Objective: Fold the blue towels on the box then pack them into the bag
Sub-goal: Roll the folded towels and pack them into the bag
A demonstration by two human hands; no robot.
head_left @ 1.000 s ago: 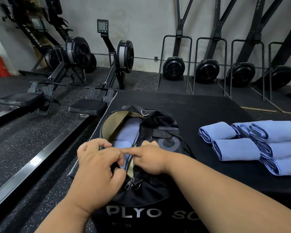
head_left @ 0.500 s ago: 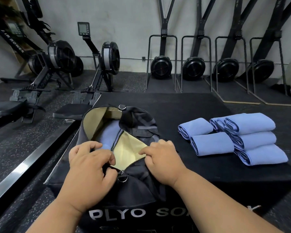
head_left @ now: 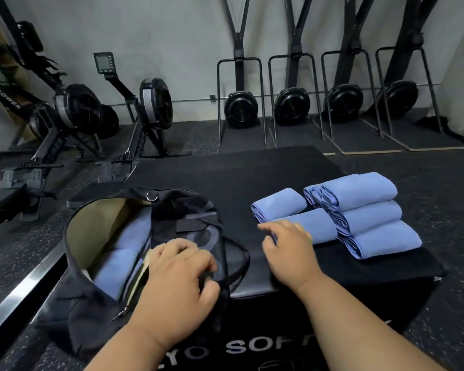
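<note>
Nearest the camera, the left hand point(head_left: 177, 285) grips the near rim of the black duffel bag point(head_left: 188, 223), fingers curled over the dark fabric at the zip edge, so the mouth stands open toward ten o'clock. Inside, against the tan lining, at least two folded blue towels point(head_left: 118, 266) lie already packed, their long axes running roughly from five to eleven o'clock. Just to the right, the right hand point(head_left: 289, 247) hangs over the black plyo box point(head_left: 252, 180) with its fingers loosely spread and holding nothing; the fingertips reach the near left end of the nearest towel point(head_left: 316, 226), though whether they touch it is hard to tell through the blur. That towel lies at about one o'clock from the right hand, its long axis running from eight to two o'clock, folded end toward the hand. The right hand is plainly the nearer one to it, and the bag mouth sits at nine o'clock from there, so the carry would likely be a short sweep leftward. Beyond, a second single towel point(head_left: 277, 204) lies at twelve o'clock, and a stack of towels point(head_left: 364, 212) at two o'clock. Farthest off, rowing machines point(head_left: 145, 108) stand along the wall.
</note>
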